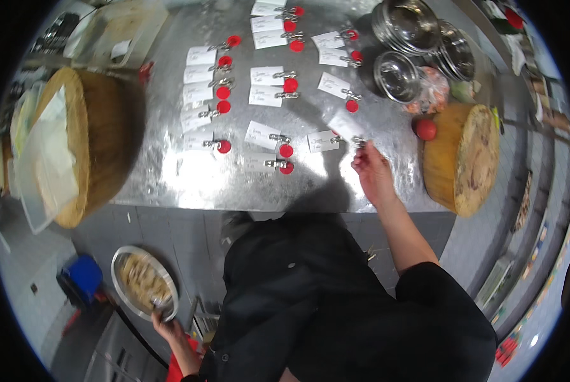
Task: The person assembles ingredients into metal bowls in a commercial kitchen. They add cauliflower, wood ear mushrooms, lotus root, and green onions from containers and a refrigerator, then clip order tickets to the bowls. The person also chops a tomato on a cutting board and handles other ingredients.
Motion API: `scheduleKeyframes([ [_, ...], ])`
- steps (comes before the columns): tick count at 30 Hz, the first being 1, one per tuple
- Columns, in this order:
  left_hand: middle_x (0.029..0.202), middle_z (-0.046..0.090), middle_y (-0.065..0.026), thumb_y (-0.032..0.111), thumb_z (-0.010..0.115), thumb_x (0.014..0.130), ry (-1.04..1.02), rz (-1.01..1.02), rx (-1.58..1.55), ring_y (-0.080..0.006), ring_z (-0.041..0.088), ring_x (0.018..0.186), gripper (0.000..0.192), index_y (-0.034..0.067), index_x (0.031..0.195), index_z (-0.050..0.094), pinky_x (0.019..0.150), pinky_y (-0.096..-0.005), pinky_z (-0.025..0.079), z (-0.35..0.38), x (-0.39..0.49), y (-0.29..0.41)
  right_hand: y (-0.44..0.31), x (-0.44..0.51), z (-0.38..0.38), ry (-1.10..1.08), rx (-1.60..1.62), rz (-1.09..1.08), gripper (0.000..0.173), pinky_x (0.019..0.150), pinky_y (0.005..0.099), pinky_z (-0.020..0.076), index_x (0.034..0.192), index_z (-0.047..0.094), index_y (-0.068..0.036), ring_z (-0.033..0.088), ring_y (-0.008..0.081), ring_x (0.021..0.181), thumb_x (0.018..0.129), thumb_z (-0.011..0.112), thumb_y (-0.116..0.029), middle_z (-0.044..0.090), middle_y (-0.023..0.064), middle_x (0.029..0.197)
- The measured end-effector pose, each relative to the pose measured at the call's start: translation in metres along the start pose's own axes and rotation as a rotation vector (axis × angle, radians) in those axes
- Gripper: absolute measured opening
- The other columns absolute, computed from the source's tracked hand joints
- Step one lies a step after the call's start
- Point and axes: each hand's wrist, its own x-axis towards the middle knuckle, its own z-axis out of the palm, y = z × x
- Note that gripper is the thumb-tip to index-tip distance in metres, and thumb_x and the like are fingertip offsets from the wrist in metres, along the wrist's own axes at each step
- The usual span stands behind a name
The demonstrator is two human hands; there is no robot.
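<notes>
In my right hand (373, 174), the fingertips pinch a metal clip (359, 142) with a blurred white paper slip (344, 125) attached, held over the steel table. Low at the left, my left hand (168, 327) grips the rim of an oval-looking metal bowl (115, 267) of pale sliced food (142, 281). More white slips with metal clips, such as a slip (323, 141) just left of my right hand, lie in rough columns on the steel table (170, 191). Red round discs (286, 151) sit by most clips.
A thick round wooden block (106, 138) with a translucent plastic sheet or lid stands at the left. At the right are another wooden block (440, 162), a red ball-like object (425, 129), stacked metal bowls (404, 28) and a bag of orange pieces (433, 88). A plastic tub (146, 28) is at the upper left.
</notes>
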Motion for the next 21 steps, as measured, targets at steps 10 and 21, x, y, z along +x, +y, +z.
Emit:
scheduleKeyframes([
  [10, 0.111, 0.064, -0.0088, -0.003, 0.055, 0.081, -0.641, -0.195, 0.278, -0.0159, 0.062, 0.097, 0.043, -0.004, 0.124, 0.056, 0.085, -0.0301, 0.050, 0.408, -0.117, -0.158, -0.123, -0.055, -0.024, -0.168, -0.504, -0.187, 0.040, 0.077, 0.0309, 0.0479, 0.098, 0.063, -0.002, 0.059, 0.0139, 0.080, 0.104, 0.053, -0.040, 0.065, 0.0060, 0.087],
  [21, 0.091, 0.067, -0.0011, 0.000, 0.061, 0.086, -1.007, -0.243, 0.431, -0.0089, 0.059, 0.078, 0.024, -0.002, 0.109, 0.065, 0.073, -0.0277, 0.050, 0.511, -0.164, -0.285, -0.138, -0.058, -0.158, 0.155, -0.775, -0.165, 0.039, 0.070, 0.0242, 0.0454, 0.093, 0.067, 0.000, 0.056, 0.0085, 0.074, 0.094, 0.072, -0.038, 0.063, 0.0018, 0.079],
])
